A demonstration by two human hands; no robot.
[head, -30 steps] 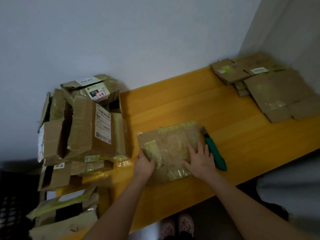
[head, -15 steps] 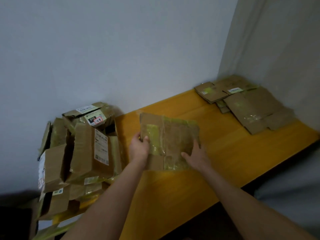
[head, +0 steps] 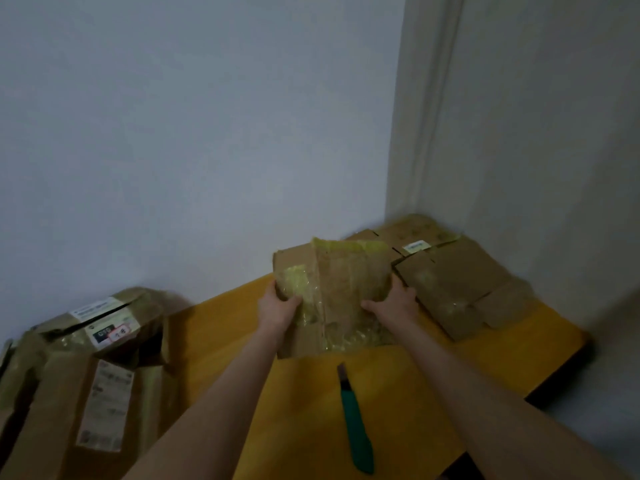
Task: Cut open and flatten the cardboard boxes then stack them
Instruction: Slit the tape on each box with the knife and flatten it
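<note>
While both hands grip it, the flattened box [head: 341,289] sits between them: the left hand [head: 278,308] curls round its left edge, the right hand [head: 393,303] round its right. A stack of flattened boxes [head: 460,282] lies just beyond the right hand; a green cutter [head: 355,424] lies between the forearms.

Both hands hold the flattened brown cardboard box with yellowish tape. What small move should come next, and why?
Probably lay it on the stack of flattened brown cardboard: the left hand and right hand grip the flattened taped box tilted up, close to that stack.
</note>
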